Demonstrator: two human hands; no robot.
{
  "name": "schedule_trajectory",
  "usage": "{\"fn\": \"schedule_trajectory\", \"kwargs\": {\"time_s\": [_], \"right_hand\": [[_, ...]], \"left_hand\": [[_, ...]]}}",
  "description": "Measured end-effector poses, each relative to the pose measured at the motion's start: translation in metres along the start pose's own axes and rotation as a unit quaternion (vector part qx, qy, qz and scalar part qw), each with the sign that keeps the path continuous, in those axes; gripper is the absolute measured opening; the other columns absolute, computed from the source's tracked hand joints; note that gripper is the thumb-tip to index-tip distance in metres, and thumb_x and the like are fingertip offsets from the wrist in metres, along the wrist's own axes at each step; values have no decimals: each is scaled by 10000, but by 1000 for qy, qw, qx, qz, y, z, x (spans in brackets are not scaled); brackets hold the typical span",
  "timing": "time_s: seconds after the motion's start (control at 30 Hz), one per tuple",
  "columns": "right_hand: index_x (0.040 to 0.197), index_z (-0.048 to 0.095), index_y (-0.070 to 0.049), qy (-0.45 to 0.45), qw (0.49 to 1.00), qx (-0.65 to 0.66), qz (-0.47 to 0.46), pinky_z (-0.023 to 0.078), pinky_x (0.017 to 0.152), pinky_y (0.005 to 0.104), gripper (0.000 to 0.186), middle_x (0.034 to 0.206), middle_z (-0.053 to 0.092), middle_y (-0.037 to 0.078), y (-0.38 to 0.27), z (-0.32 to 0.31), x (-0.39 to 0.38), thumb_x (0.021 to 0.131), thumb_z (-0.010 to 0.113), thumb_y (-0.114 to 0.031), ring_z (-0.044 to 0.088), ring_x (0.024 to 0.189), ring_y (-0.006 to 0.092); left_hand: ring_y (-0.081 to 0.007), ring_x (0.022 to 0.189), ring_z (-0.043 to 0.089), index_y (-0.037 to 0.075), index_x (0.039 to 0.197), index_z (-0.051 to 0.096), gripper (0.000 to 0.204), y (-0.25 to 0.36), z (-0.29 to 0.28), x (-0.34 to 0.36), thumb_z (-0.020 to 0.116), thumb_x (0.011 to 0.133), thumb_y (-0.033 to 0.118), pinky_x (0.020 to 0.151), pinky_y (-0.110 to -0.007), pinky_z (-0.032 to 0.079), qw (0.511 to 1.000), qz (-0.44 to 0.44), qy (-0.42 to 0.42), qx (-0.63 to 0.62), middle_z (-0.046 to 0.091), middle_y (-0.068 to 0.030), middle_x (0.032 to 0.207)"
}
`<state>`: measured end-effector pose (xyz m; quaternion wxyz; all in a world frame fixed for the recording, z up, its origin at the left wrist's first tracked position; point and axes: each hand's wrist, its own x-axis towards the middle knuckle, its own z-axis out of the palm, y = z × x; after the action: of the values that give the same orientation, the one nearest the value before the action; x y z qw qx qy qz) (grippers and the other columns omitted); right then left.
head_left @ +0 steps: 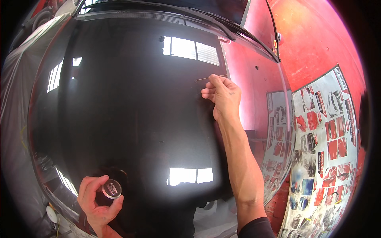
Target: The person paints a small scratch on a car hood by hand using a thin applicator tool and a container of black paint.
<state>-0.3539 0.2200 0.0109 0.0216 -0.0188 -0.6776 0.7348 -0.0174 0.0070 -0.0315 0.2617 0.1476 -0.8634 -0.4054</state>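
Observation:
A glossy black car hood [119, 115] spreads out in front of me. My left hand [95, 202] is low on the left, its thumb and fingers curved round a small round container with a shiny rim [112, 189]; what is inside it, if anything, I cannot make out. Farther up, over the right part of the hood, my right hand [226, 95] pinches a thin, light-brown stick [203, 79] between thumb and fingers. The stick points left, close above the black paint. Whether its tip touches the surface I cannot tell.
Beyond the hood are a wiper [206, 18] and the windshield [214, 8]. A red wall [317, 43] and a large poster of car pictures [323, 131] stand at the right. Pale sheeting [18, 103] hangs at the left. Bright window reflections lie on the paint.

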Motion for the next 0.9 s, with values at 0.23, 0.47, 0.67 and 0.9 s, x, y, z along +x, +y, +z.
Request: {"fn": "schedule_trajectory", "kwargs": {"time_s": [0.23, 0.47, 0.67, 0.9], "right_hand": [[867, 695, 6, -24, 998, -57, -18, 518, 539, 261, 199, 717, 619, 46, -2, 5, -3, 945, 717, -175, 604, 563, 127], [890, 722, 13, -35, 995, -87, -26, 514, 550, 256, 207, 714, 625, 38, -2, 6, -3, 936, 737, -188, 601, 580, 115], [870, 723, 6, -42, 994, -92, -27, 511, 554, 254, 209, 712, 626, 36, -2, 7, -3, 933, 748, -192, 597, 582, 110], [853, 720, 5, -45, 994, -93, -27, 506, 552, 252, 217, 710, 625, 36, -2, 6, -3, 931, 753, -194, 592, 581, 107]], "left_hand": [[-218, 776, 590, 6, 1067, 692, 538, -5, 2, 0, 819, 655, 327, 681, -322, 465, 999, 41, 9, 6, 628, -93, 891], [-217, 771, 590, 3, 1065, 691, 540, -4, 2, 1, 825, 657, 331, 677, -322, 464, 999, 40, 8, 6, 633, -96, 898], [-203, 753, 615, 2, 1074, 704, 520, -4, 1, 3, 846, 634, 238, 645, -298, 489, 998, 63, 8, 6, 649, -103, 911], [-217, 773, 590, 4, 1059, 692, 536, -2, 2, 2, 823, 658, 335, 688, -324, 466, 999, 41, 9, 4, 635, -96, 900]]}}
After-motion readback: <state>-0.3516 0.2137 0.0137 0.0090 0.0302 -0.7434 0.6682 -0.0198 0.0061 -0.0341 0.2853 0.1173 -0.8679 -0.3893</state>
